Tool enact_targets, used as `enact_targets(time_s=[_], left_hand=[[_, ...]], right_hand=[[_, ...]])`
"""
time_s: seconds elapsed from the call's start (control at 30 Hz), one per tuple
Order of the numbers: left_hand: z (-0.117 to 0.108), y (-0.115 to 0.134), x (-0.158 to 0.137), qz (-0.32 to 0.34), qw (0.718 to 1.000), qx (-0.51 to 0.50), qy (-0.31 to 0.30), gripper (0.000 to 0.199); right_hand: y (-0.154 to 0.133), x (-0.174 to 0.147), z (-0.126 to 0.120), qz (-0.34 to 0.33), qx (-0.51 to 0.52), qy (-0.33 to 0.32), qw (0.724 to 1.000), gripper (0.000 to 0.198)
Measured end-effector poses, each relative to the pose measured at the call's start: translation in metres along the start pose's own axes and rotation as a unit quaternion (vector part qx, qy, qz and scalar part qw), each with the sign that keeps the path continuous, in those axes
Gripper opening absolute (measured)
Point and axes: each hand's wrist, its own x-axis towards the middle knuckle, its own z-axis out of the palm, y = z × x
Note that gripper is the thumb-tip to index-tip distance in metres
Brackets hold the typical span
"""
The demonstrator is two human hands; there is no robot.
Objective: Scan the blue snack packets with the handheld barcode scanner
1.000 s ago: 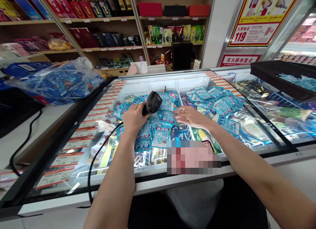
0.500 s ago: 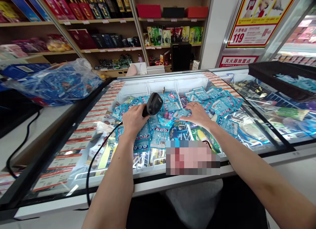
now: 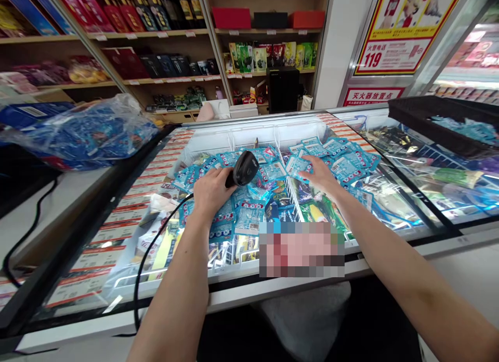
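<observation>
My left hand (image 3: 212, 190) is closed around the handle of a black barcode scanner (image 3: 246, 168), whose head points away to the right. Its black cable (image 3: 150, 247) runs from the grip down over the freezer's front edge. With the thumb and fingers of my right hand (image 3: 320, 173) I pinch a light-blue packet (image 3: 297, 164), printed side up, above the freezer's wire divider. Many similar blue packets lie below the scanner in a left pile (image 3: 249, 216), and others form a right pile (image 3: 346, 159) just beyond my right hand.
The glass-topped freezer (image 3: 234, 298) holds frozen goods in wire baskets. Price labels (image 3: 117, 229) line its left side. A plastic-wrapped blue bundle (image 3: 97, 125) stands at left, and a dark crate (image 3: 413, 115) with blue packets at right. Stocked shelves (image 3: 163, 81) stand behind.
My right hand has moved a little right and away from me, carrying the blue packet from the left pile's edge toward the right pile. My left hand and the scanner have hardly moved.
</observation>
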Motion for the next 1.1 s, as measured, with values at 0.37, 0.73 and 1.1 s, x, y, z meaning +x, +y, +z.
enact_targets(time_s=[0.37,0.73,1.1], left_hand=[[0.003,0.0,0.001,0.057,0.998,-0.014,-0.009,0.04],[-0.002,0.014,0.004,0.145,0.989,-0.032,-0.025,0.039],[-0.002,0.023,0.004,0.169,0.984,-0.04,-0.05,0.038]], right_hand=[[0.009,0.011,0.012,-0.029,0.098,0.147,0.984,0.036],[0.029,0.023,0.022,0.021,0.261,0.134,0.956,0.04],[0.032,0.023,0.023,0.012,0.26,0.123,0.958,0.041]])
